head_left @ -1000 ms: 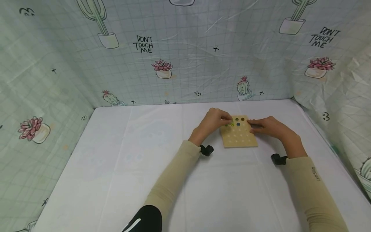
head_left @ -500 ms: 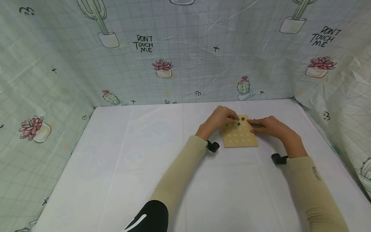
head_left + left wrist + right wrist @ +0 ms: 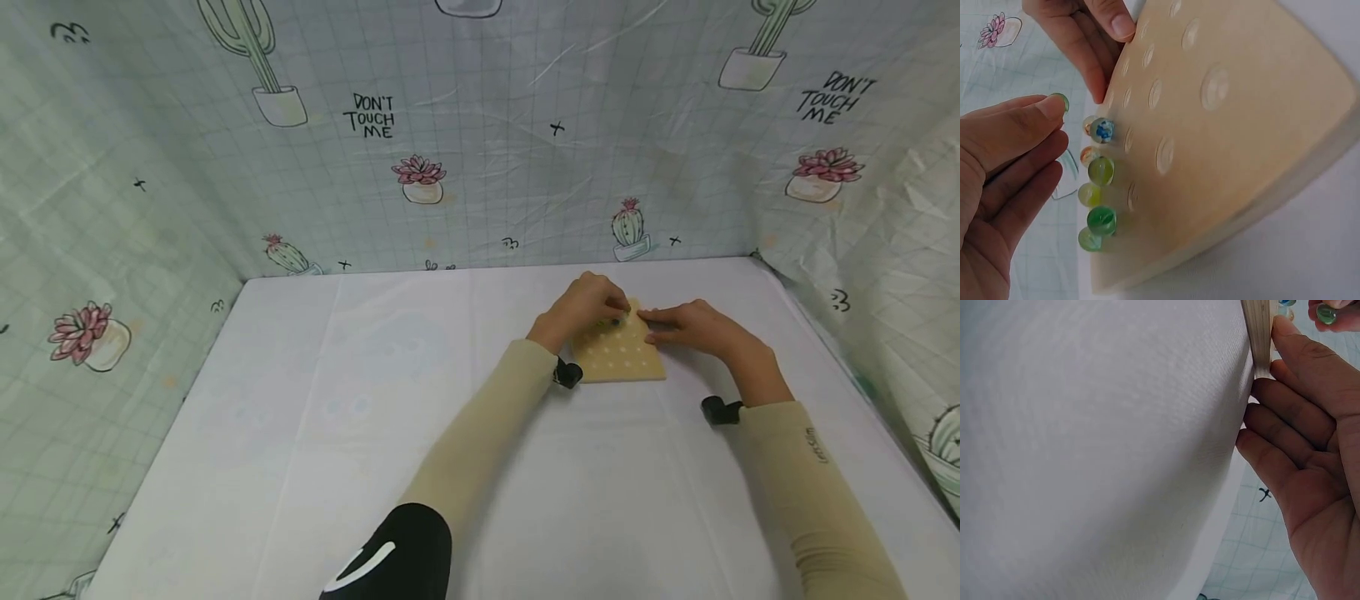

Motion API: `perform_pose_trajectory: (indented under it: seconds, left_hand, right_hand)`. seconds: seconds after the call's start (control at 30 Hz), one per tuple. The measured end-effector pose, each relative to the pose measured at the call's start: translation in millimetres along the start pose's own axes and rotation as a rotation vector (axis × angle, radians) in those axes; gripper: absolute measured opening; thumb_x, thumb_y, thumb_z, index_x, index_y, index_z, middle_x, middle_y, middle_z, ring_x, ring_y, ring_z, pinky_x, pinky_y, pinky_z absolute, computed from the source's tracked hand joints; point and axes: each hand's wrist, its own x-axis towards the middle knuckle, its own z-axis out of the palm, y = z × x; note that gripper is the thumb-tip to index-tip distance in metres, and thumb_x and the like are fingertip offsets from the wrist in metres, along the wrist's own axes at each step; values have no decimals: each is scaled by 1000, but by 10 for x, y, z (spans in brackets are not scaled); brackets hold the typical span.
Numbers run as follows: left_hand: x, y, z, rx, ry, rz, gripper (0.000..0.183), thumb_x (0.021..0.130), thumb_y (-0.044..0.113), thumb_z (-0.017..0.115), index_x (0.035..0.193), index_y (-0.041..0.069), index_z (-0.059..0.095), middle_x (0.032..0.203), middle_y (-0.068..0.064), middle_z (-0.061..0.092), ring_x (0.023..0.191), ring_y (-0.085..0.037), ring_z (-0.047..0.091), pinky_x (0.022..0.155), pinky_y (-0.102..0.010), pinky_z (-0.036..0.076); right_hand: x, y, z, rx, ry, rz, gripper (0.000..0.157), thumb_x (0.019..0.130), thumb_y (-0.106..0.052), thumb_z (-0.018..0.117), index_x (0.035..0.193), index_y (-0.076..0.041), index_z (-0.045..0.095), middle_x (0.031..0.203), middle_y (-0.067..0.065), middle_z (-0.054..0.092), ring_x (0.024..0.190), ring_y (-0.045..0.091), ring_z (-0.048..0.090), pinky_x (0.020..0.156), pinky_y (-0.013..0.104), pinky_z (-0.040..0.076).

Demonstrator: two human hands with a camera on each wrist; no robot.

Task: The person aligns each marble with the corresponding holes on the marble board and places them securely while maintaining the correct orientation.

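A square wooden board [image 3: 621,358] with rows of round hollows lies on the table. Between thumb and fingertips, my left hand [image 3: 585,310] pinches a green glass marble [image 3: 1061,102] above the board's far part. Several marbles sit in hollows there, among them a blue-patterned marble [image 3: 1102,130], a yellow-green marble [image 3: 1101,170] and a green marble [image 3: 1102,220]. In the head view my left hand hides most of them. My right hand [image 3: 697,329] holds the board's right edge, its thumb [image 3: 1294,340] at the upper face and its fingers [image 3: 1291,409] by the side.
The board stands toward the far right of a table with a white cloth [image 3: 375,417]. Behind the table hangs a printed curtain [image 3: 495,150] with cactus drawings, and it continues along both sides. A small black wrist camera [image 3: 722,411] sits at my right wrist.
My left hand has moved to the right along the board's far rows, covering marbles that showed before in the head view. The right hand and the board stay in place.
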Motion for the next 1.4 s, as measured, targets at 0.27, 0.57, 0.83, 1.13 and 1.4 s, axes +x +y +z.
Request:
perform_pose_trajectory:
  seconds: [0.27, 0.57, 0.83, 1.13, 1.4]
  left_hand:
    - [26, 20, 30, 7, 25, -1, 18, 94, 20, 75, 110, 15, 80, 112, 5, 76, 103, -7, 67, 82, -11, 50]
    - [73, 37, 79, -7, 27, -23, 16, 94, 19, 75, 108, 15, 81, 109, 6, 76, 101, -6, 66, 81, -11, 49]
    - [84, 102, 99, -2, 10, -58, 17, 93, 19, 75, 109, 16, 81, 110, 6, 75, 98, -5, 66, 77, -12, 50]
    - [101, 133, 136, 10, 7, -81, 19, 92, 21, 76, 111, 16, 81, 114, 6, 74, 95, -4, 65, 75, -12, 50]
    - [109, 139, 145, 40, -2, -69, 21, 92, 21, 76, 112, 16, 80, 116, 5, 74, 95, -5, 65, 76, -13, 50]
  right_hand:
    - [-3, -12, -1, -5, 20, -29, 56, 97, -36, 70, 144, -7, 56, 143, 21, 54, 129, 47, 53, 105, 62, 44]
    - [16, 1, -16, -22, 20, -36, 55, 96, -33, 72, 142, -7, 58, 140, 22, 57, 125, 47, 56, 102, 62, 46]
    - [38, -20, -38, -2, 2, 11, 55, 96, -34, 72, 142, -7, 58, 140, 23, 57, 122, 45, 58, 98, 61, 47]
    - [34, 11, -37, 23, -5, 63, 58, 95, -40, 72, 143, -11, 57, 143, 21, 54, 124, 46, 55, 98, 61, 45]
    - [30, -5, -43, 67, -15, 93, 60, 95, -42, 72, 143, -11, 56, 145, 21, 52, 129, 49, 49, 101, 64, 43]
